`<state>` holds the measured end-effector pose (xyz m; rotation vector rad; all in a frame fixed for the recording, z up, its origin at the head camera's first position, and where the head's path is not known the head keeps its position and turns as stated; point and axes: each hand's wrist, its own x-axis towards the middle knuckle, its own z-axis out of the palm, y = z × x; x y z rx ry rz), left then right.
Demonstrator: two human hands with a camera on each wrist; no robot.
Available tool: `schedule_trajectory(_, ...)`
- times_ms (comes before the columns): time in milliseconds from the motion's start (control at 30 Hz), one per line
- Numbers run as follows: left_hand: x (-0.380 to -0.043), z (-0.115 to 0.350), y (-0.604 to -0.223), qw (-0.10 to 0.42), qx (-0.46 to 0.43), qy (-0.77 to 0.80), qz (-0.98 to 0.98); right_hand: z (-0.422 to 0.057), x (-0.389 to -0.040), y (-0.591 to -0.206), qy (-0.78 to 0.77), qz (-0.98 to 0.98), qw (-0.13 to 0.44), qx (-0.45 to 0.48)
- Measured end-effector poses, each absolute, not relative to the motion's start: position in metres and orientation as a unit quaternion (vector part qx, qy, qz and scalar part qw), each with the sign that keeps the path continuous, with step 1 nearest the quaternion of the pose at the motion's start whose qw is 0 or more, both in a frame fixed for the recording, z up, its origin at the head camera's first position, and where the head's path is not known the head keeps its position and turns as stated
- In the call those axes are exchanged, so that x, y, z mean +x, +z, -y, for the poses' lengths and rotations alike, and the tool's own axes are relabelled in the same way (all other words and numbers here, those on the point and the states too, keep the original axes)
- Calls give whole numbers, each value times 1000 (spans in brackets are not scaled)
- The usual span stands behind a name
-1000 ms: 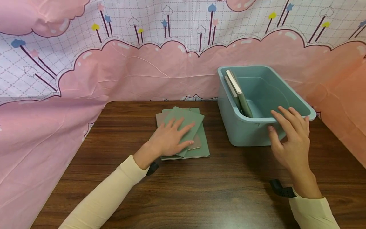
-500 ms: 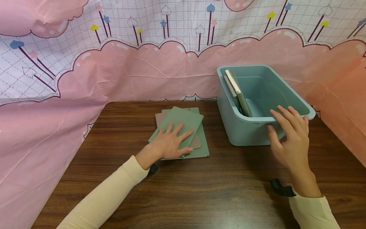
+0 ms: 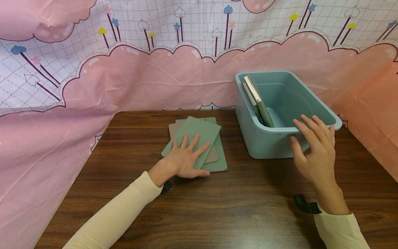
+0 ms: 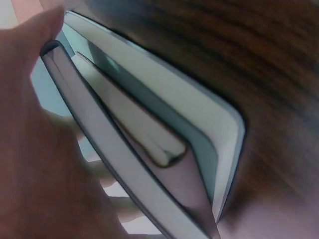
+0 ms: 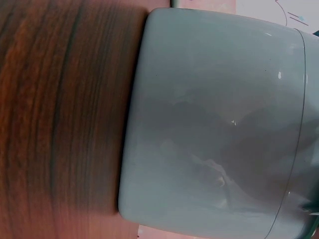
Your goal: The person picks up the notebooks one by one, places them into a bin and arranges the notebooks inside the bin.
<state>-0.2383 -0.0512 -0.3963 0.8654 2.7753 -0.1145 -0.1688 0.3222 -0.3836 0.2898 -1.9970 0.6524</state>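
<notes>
A small stack of books lies on the brown table: a green book (image 3: 202,128) turned askew on top, a pinkish-brown book (image 3: 212,156) under it, and a larger green book (image 3: 221,158) at the bottom. My left hand (image 3: 184,159) rests spread over the top book, its thumb reaching past the near edge. In the left wrist view, the page edges of the top book (image 4: 107,139) run alongside the palm. My right hand (image 3: 317,152) is at the near rim of a blue-green bin (image 3: 270,145), fingers loosely extended over it.
Inside the bin, two books (image 3: 260,103) lean against its left wall. The right wrist view is filled mostly by the bin's smooth outer wall (image 5: 209,99) beside the table (image 5: 45,119). A pink patterned cloth (image 3: 174,76) hangs behind the table.
My left hand has slid toward the near edge of the stack, uncovering more of the top book. The right hand has stayed at the bin's rim.
</notes>
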Motion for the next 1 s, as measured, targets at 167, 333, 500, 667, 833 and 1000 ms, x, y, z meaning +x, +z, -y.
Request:
schedule_trajectory(167, -236, 50, -397, 111, 300, -68, -945, -322, -169, -384, 269, 822, 488, 120)
schedule_trajectory(333, -235, 50, -398, 110, 298, -84, -944, -322, -168, -384, 271, 823, 484, 120)
schedule_trajectory(500, -236, 49, -399, 108, 300, -86, -944, -323, -168, -384, 270, 823, 485, 120)
schedule_trajectory(667, -236, 49, -400, 93, 315, -94, -940, -323, -168, -384, 269, 823, 485, 120)
schedule_trajectory(833, -235, 49, -398, 73, 336, -108, -933, -323, -168, -384, 269, 822, 487, 121)
schedule_trajectory(1000, -234, 49, -395, 43, 361, -130, -922, -322, -168, -382, 268, 820, 491, 122)
